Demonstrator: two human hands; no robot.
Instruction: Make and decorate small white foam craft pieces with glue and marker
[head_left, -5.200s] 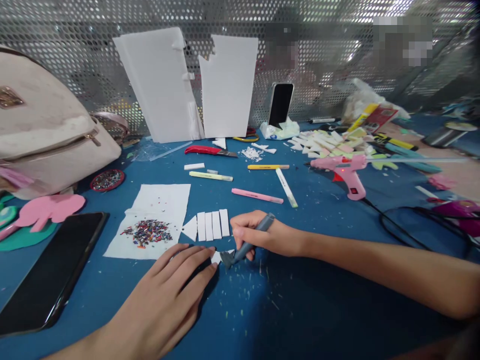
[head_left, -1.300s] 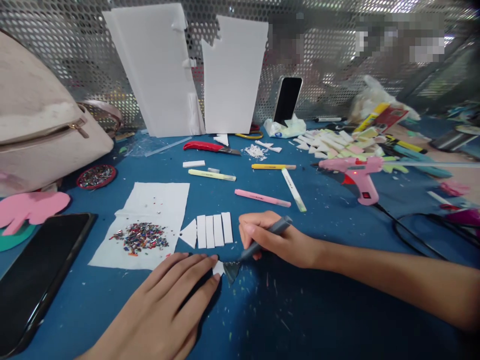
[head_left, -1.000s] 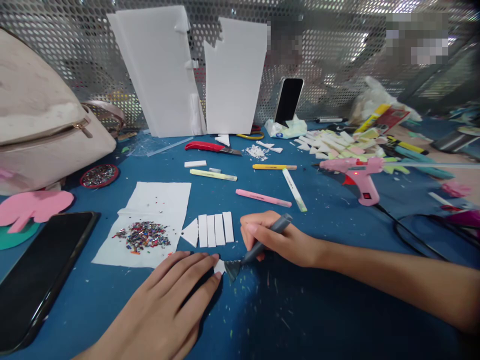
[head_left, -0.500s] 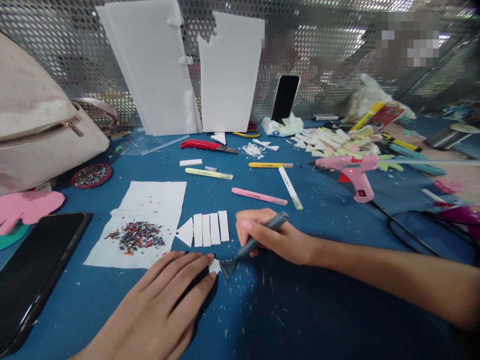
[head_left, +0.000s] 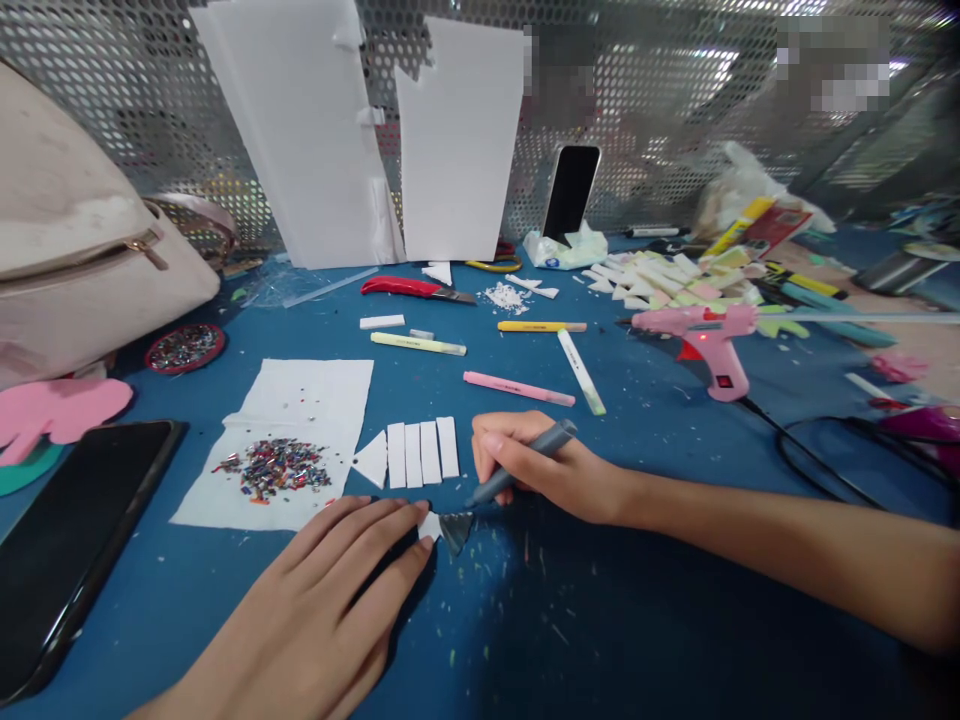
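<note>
Fingers stretching nearly flat, the left hand (head_left: 322,600) is pinning the white-and-grey cutout (head_left: 454,530) to the blue surface (head_left: 645,440) while the right hand (head_left: 559,478) is gripping the slanting grey marker (head_left: 553,438), whose tip is now pointing just above the cutout's upper edge instead of overlapping its grey end as seconds earlier

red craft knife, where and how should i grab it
The red craft knife is probably best gripped around the middle of its red handle, coming from above and the picture's left: it lies flat, handle to the left, with the bare blade pointing right, away from that approach.
</note>
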